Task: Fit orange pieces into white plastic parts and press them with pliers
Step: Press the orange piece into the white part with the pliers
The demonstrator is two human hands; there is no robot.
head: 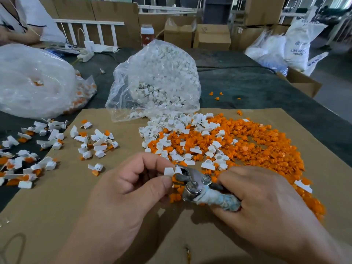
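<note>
1. Left hand [133, 187]: near the front edge, over the cardboard sheet [85, 225]; curled, thumb and forefinger pinching a white plastic part [170, 171] with an orange piece [174, 178] showing at its lower side.
2. Right hand [266, 202]: just beside the left; wrapped tight round the tape-bound handle of the pliers [198, 184], nose pointing left, jaws set on the pinched part.
3. Orange pieces, loose heap [262, 147]: on the sheet, right of centre, running down behind the right hand.
4. White plastic parts, loose [179, 126]: mixed into the heap's upper left edge, spilling from the mouth of a bag.
5. Fitted parts, white with orange inserts [95, 141]: scattered left of the hands, across the sheet's left edge and onto the dark table cover [247, 84].
6. Clear bag of white parts [158, 79]: upright, at the sheet's far edge, centre.
7. Second clear bag [34, 80]: far left, orange pieces visible along its lower right edge.
8. Bottle [147, 33], cardboard boxes [212, 36], white sacks [297, 44]: beyond the table.
9. Another person's sleeve [32, 14]: top left corner.
</note>
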